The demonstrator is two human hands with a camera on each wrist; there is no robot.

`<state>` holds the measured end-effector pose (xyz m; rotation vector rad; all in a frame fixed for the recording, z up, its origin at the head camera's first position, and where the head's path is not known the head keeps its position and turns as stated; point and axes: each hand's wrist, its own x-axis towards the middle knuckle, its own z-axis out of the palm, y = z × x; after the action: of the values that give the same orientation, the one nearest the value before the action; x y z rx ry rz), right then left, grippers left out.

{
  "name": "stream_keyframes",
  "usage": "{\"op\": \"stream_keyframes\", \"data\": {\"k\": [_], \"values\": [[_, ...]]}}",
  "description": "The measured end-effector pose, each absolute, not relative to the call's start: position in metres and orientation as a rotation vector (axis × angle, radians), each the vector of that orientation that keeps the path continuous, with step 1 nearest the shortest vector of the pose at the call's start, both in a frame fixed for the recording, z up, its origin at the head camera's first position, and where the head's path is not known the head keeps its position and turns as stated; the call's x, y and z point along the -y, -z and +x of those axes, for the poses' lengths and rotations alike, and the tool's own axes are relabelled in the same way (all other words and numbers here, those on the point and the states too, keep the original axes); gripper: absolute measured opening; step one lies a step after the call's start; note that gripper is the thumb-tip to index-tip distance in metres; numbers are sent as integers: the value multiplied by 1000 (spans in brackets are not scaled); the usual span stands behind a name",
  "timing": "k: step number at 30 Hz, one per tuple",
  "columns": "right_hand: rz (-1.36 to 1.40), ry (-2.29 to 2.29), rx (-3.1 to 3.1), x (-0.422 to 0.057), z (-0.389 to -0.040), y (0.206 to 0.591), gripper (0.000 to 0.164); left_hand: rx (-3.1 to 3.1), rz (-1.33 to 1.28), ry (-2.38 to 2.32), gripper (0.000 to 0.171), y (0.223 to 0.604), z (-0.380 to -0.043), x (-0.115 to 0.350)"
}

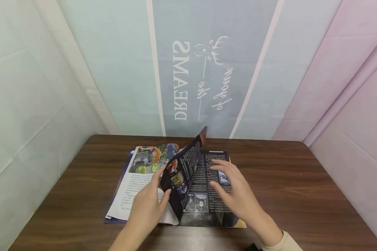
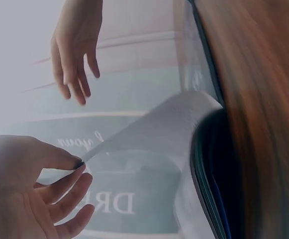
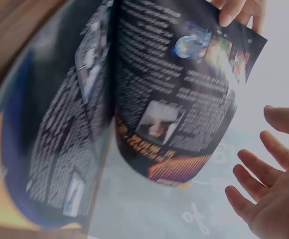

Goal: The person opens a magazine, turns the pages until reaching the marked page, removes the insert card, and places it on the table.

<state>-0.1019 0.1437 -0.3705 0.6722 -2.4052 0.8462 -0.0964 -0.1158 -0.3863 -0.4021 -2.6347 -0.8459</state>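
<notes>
An open magazine (image 1: 216,212) lies on the table, with a dark printed page on the right and a white page with a colourful cartoon picture on the left. Between them a dark leaf (image 1: 190,158) stands raised and bent. My left hand (image 1: 147,204) pinches this leaf by its outer edge, thumb on the printed side, as the left wrist view also shows. Over the right-hand page hovers my right hand (image 1: 238,188), fingers spread and holding nothing. In the right wrist view its fingers (image 3: 256,174) are apart from the leaf's edge.
The brown wooden table (image 1: 289,184) extends to both sides of the magazine. Behind it hangs a pale cloth backdrop (image 1: 119,69) with mirrored lettering. A small black object (image 1: 253,247) shows at the bottom edge, beside the right sleeve (image 1: 284,242).
</notes>
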Motion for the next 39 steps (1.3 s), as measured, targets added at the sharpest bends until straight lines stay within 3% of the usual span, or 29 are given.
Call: {"op": "stream_keyframes", "data": {"k": [23,39], "values": [[666,-730,2679,-197,-103,412,39,2819,-179,883,98,403,-99,181],[755,-597,2770,-227,-98,432,45,2968,-165,784,83,416,-101,210]]}}
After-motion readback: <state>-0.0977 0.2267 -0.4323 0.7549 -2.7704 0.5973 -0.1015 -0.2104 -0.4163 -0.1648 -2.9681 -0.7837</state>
